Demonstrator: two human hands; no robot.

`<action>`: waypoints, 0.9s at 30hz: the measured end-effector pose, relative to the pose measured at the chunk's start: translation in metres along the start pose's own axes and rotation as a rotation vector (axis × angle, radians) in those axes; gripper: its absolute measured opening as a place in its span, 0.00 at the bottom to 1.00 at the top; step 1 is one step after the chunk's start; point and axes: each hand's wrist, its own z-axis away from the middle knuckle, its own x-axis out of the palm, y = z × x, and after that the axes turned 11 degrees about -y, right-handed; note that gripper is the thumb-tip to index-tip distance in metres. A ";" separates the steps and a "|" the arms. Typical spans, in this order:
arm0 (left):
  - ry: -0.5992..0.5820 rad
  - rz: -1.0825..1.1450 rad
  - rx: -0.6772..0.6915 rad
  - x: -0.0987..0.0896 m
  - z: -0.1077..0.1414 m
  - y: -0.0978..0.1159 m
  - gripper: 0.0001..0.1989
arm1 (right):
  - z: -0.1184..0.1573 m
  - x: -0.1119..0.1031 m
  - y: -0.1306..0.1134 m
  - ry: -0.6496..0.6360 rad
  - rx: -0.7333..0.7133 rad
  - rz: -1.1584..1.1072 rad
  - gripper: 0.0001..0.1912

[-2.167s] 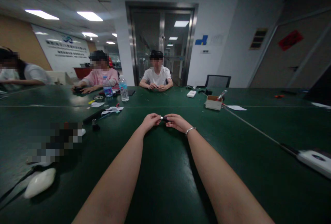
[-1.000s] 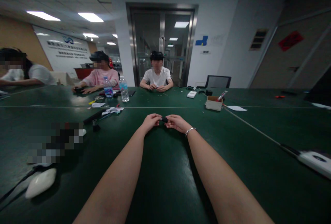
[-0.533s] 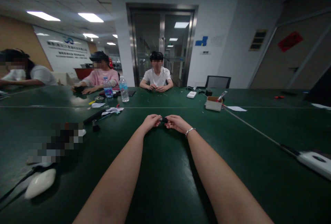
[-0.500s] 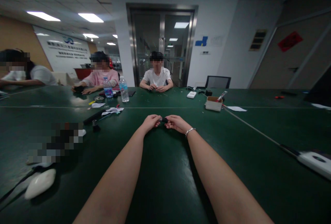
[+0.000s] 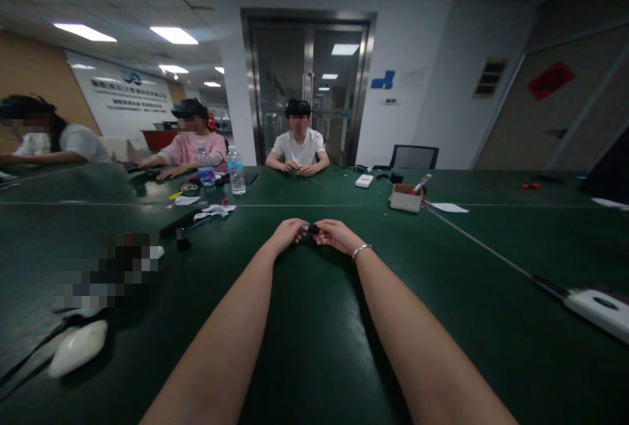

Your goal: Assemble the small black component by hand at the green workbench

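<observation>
Over the green table (image 5: pixel 314 320), both hands meet at a small dark object (image 5: pixel 312 228) with a lighter, shiny part at its left end. My left hand (image 5: pixel 289 235) pinches that lighter end between thumb and fingers. The dark end is between the fingertips of my right hand (image 5: pixel 337 235), whose wrist wears a silver bracelet. The object is too small to name. Left of my hands, a small dark cylinder (image 5: pixel 181 238) stands near a long black item (image 5: pixel 179 222).
Two water bottles (image 5: pixel 236 173) and papers (image 5: pixel 215 211) lie beyond my left hand. A small open box (image 5: pixel 405 198) sits ahead right. A white mouse-shaped item (image 5: pixel 78 349) is near left, a white device (image 5: pixel 599 310) far right. Three people sit across.
My hands and the small object have hardly moved. Across the table, the hands of the person in pink have shifted slightly.
</observation>
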 end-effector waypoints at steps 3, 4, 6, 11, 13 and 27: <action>0.005 -0.029 0.023 0.000 -0.001 -0.002 0.12 | 0.000 0.000 0.000 -0.007 -0.002 -0.002 0.02; 0.016 -0.031 0.024 0.000 -0.001 -0.002 0.12 | 0.000 0.000 0.000 -0.006 0.000 -0.003 0.02; 0.025 -0.021 0.018 0.000 0.000 -0.001 0.11 | -0.001 -0.001 0.001 -0.003 0.003 -0.005 0.02; 0.011 -0.051 0.018 0.000 0.001 -0.001 0.12 | -0.002 -0.002 0.001 -0.001 0.008 -0.004 0.03; 0.015 -0.063 0.028 0.000 0.001 -0.001 0.12 | -0.002 -0.002 0.001 -0.004 0.010 -0.006 0.03; 0.055 0.067 0.087 0.000 0.005 -0.001 0.11 | 0.000 -0.001 0.000 -0.006 -0.006 -0.007 0.03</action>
